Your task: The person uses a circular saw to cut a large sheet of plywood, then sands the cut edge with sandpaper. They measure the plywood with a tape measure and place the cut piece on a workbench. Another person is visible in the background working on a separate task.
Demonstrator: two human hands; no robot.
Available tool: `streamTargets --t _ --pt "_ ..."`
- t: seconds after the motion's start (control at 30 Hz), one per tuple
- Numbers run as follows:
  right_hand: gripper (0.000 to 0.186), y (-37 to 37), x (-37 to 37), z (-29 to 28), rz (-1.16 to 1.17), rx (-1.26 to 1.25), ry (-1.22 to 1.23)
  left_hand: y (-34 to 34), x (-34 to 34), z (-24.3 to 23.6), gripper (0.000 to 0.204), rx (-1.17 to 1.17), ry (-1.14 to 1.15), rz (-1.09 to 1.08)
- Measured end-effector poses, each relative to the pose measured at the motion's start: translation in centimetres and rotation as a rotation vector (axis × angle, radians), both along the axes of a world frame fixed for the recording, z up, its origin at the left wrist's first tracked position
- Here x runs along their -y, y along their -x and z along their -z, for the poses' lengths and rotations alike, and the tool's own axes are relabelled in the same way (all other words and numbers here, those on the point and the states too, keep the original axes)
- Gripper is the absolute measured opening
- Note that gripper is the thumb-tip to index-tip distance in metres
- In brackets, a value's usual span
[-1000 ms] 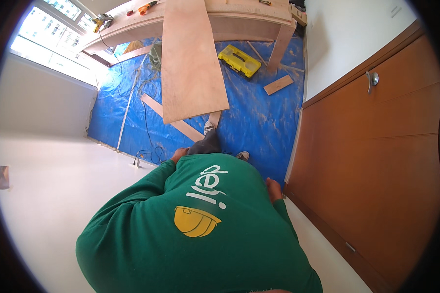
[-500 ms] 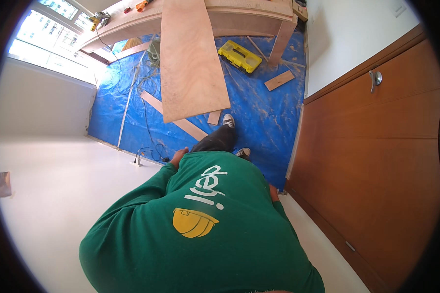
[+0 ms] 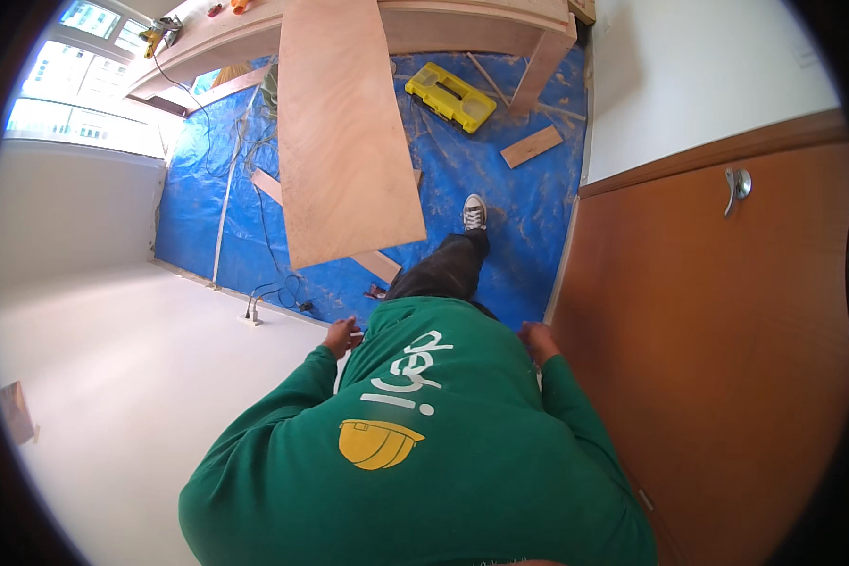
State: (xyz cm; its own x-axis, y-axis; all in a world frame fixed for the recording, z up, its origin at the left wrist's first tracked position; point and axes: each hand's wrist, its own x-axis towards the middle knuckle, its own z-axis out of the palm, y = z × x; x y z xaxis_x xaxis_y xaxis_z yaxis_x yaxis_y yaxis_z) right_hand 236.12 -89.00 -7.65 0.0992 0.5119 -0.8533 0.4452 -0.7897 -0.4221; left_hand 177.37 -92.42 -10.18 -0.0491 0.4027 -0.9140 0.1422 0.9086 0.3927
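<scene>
My left hand [image 3: 342, 337] hangs beside my body on the left, its fingers loosely bent and apart, holding nothing. My right hand [image 3: 539, 342] is at my other side near the brown door; its back shows and the fingers are mostly hidden. Ahead of me a long plywood board [image 3: 345, 141] reaches from a wooden workbench frame [image 3: 476, 33] toward me. Its near end overhangs the floor, and neither hand touches it.
Blue sheeting [image 3: 500, 212] covers the floor. A yellow toolbox [image 3: 450, 97], a short wood piece [image 3: 531, 147], a wood strip [image 3: 377, 265] and a cable [image 3: 266, 226] lie on it. At right is a brown door [image 3: 698, 311]. A power saw [image 3: 162, 34] sits on the bench.
I have stepped forward, one shoe now out ahead. The board appears nearer and further left. My right hand has come out from beside my body; both hands show more.
</scene>
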Motion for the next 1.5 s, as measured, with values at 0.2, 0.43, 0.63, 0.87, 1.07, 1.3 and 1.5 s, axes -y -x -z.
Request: streamTargets --t 0.2,0.43,0.63,0.87,1.07,1.3,1.5 --pt "0.038 -3.7 -13.7 -5.1 0.256 -0.091 0.119 -9.9 -2.0 5.4 0.052 0.113 -0.221 0.267" --pt "0.036 -8.7 -24.9 -11.9 0.155 0.02 0.106 -23.0 -13.4 4.9 0.048 0.089 -0.265 0.34" --pt "0.03 -11.0 -29.6 -10.4 0.129 0.02 0.079 -24.6 -18.2 1.6 0.045 0.076 -0.293 0.407" --pt "0.023 -12.2 -33.7 -8.2 -0.049 -0.035 -0.123 -23.4 -19.1 -8.9 0.042 0.144 -0.388 0.56" --pt "0.024 -12.8 -37.5 -7.0 -0.276 -0.031 -0.129 -21.5 -31.5 -32.5 0.03 0.215 -0.293 0.588" --pt "0.023 -12.9 -40.7 -5.4 -0.29 -0.048 -0.035 -31.7 -43.9 -54.9 0.017 0.412 -1.84 0.488" --pt "0.023 -10.9 -41.7 -5.6 -0.159 -0.159 -0.112 -34.1 -45.1 -59.2 0.011 0.542 -2.05 0.46"
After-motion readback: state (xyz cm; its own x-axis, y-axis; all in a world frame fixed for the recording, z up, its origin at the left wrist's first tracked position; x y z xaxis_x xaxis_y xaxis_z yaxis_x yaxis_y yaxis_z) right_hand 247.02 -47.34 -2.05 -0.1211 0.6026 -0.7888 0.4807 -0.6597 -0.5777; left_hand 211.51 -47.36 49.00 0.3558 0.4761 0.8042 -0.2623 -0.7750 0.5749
